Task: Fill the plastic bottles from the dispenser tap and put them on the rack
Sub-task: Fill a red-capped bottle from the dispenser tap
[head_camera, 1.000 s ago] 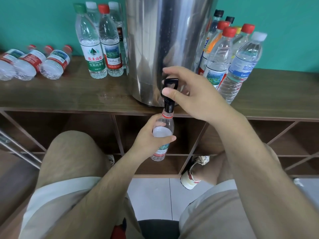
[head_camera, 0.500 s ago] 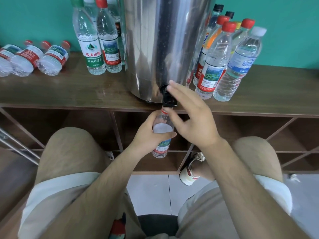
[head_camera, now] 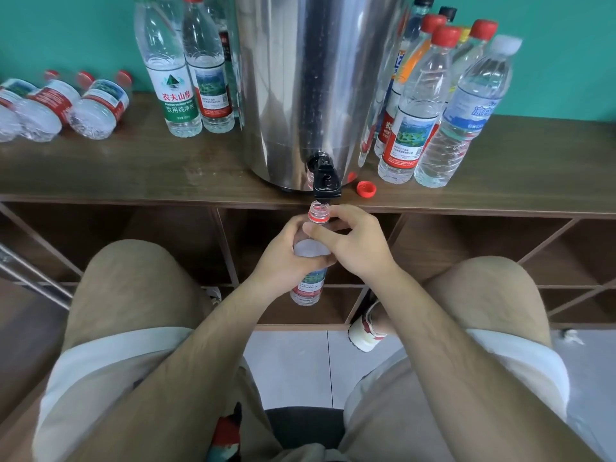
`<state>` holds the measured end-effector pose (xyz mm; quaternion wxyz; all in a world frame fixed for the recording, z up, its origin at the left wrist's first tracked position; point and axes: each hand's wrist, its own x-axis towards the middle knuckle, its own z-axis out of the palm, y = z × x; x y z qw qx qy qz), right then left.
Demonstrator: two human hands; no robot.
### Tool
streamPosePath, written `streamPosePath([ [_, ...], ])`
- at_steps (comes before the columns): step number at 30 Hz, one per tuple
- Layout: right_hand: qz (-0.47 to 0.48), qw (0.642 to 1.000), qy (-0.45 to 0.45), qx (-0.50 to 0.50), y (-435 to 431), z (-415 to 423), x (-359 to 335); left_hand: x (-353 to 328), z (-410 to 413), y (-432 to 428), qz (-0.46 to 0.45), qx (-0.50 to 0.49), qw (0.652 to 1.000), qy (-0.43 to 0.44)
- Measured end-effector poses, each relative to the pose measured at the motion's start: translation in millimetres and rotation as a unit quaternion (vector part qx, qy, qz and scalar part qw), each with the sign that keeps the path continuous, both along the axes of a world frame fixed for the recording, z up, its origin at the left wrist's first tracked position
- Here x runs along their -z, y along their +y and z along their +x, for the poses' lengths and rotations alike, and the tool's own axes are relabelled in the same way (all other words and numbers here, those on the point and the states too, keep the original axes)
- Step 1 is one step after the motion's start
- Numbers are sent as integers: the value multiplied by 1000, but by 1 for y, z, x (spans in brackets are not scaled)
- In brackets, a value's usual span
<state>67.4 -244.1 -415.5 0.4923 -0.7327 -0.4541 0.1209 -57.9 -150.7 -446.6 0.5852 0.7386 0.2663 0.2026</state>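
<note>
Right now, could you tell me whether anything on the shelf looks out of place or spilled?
Three small bottles lie on their sides at the left end of the shelf top, while the others stand. A loose red cap sits by the dispenser. No clear spill shows.

teal wall (head_camera: 66,35) behind a dark wooden shelf unit (head_camera: 116,171) with open cubbies; pale tiled floor (head_camera: 293,368) below.

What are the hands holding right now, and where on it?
Both hold the small uncapped bottle: left hand grips its upper body, right hand its shoulder just below the neck.
</note>
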Motion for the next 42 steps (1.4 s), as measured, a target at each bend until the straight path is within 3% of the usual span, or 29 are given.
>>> streamPosePath([
  [7, 6, 999, 36, 9, -2, 3, 1, 3, 3, -1, 7, 4, 1000, 19],
  [42, -17, 1000, 21, -16, -5, 5, -3, 4, 5, -4, 73, -13, 993, 88],
])
